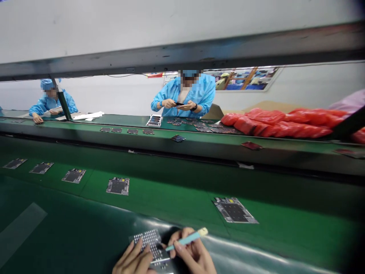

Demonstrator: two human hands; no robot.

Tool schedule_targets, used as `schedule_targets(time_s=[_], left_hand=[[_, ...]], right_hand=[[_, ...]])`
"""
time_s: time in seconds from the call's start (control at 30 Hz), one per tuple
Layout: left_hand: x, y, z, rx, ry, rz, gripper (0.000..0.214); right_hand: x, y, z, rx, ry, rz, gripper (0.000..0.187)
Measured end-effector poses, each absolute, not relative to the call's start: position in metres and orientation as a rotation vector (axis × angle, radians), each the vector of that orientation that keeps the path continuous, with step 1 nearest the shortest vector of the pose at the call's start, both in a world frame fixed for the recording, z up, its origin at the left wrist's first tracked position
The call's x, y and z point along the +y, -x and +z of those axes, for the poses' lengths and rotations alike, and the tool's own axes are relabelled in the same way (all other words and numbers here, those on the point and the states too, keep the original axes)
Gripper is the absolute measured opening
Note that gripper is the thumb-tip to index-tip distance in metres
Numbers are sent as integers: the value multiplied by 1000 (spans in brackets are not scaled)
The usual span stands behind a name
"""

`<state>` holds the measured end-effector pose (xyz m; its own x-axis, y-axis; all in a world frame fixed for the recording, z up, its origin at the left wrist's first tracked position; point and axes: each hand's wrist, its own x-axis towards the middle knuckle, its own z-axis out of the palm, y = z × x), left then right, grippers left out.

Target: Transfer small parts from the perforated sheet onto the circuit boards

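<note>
My left hand [135, 258] lies with fingers spread on a clear sheet of small white dots [146, 239], pressing it near the bench's front edge. In my right hand [194, 253] is a pair of light blue tweezers [186, 239] with a cream end, gripped between thumb and fingers. The tweezers' point reaches the sheet's right side; whether it has picked up a dot is too small to tell. Beyond my hands, a dark circuit board [235, 210] rests on the green belt, and another circuit board [118, 186] lies farther left.
Several more boards [74, 175] line the belt leftward. A raised ledge [137, 141] crosses behind it, carrying boards and red plastic bundles [279, 122]. Two co-workers in blue [205, 89] work across it. A metal beam [176, 57] spans overhead.
</note>
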<state>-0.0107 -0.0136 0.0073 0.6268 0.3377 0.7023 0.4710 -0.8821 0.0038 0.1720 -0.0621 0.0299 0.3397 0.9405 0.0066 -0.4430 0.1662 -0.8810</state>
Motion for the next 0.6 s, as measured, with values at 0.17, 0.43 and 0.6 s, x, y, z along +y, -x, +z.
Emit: schedule_targets(time_s=[0.17,0.43,0.6], left_hand=[[-14,4,-2,-630,2619,-1126,35],[29,20,6,-1276,2508,-1160,36],[100,17,20,-1491,2542,-982,34]], right_hand=[[-47,-192,33,-393,998,1194,37],[26,-174,55,-615,997,1039,50],[118,-133,48,-733,984,1028,45]])
